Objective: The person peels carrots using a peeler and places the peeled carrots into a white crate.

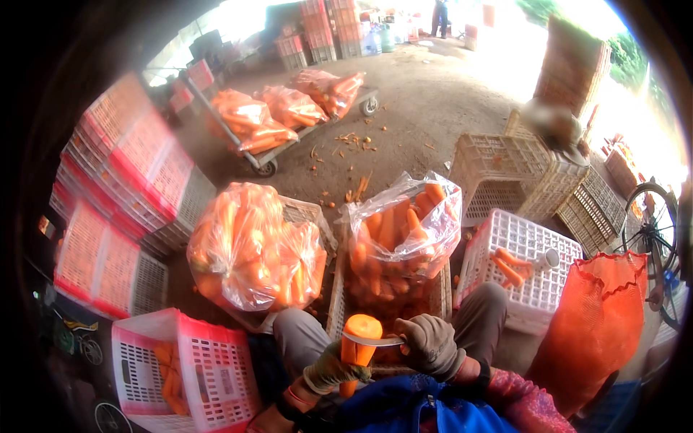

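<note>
My gloved left hand (331, 369) grips a thick orange carrot (358, 346) upright in front of my lap. My gloved right hand (431, 345) is closed around the handle end of a knife (371, 341), whose curved blade lies across the carrot just below its cut top. Beyond my hands, an open clear plastic bag of carrots (403, 233) stands in a plastic crate (335, 303) between my knees. To its left, tied clear bags full of carrots (243, 243) rest on another crate.
At right, carrots (509, 265) and a cup (550, 258) lie on an upturned white crate (487, 238), beside a red mesh sack (595, 319). A pink-and-white crate (216, 368) holds carrots at lower left. Bagged carrots lie on a trolley (270, 154). A person (557, 124) is near the stacked crates.
</note>
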### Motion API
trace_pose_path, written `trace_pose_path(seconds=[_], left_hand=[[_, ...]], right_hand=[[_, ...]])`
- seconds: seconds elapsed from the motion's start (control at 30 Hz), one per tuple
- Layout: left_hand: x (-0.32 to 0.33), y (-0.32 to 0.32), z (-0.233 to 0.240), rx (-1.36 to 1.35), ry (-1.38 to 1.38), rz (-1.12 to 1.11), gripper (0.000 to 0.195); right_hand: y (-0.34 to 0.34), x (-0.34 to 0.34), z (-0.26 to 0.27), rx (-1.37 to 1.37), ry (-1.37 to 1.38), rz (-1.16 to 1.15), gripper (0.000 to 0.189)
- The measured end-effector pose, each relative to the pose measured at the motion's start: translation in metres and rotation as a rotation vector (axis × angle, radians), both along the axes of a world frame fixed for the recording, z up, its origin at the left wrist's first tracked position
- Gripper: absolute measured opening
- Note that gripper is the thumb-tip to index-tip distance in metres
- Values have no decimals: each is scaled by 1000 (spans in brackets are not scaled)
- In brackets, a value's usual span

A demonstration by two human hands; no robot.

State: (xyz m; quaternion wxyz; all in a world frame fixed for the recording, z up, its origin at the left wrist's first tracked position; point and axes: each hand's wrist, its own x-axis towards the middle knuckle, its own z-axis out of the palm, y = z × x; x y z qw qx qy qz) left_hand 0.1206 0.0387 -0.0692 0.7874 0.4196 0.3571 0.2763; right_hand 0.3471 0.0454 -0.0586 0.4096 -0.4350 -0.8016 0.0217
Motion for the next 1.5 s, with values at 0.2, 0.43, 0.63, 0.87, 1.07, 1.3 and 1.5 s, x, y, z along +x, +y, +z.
trace_pose_path(seconds=[0.2, 0.43, 0.63, 0.87, 1.07, 1.3, 1.5], left_hand=[[-1, -4, -4, -110, -163, -135, 45], [3, -12, 6, 384, 39, -165, 49], [-1, 9, 9, 134, 42, 29, 43], [-2, 9, -3, 30, 66, 95, 49], [-2, 5, -10, 493, 339, 9, 50], [3, 1, -16, 263, 202, -23, 56], [21, 7, 4, -108, 63, -71, 52]], right_hand=[[6, -3, -12, 14, -61, -23, 40], [18, 0, -60, -254, -180, -3, 27], [22, -4, -82, -450, -178, -199, 14], [24, 6, -46, -389, 279, -163, 22], [31, 14, 28, -867, 1272, 56, 14], [22, 8, 33, -795, 1293, 30, 10], [22, -5, 22, -813, 1304, -85, 14]])
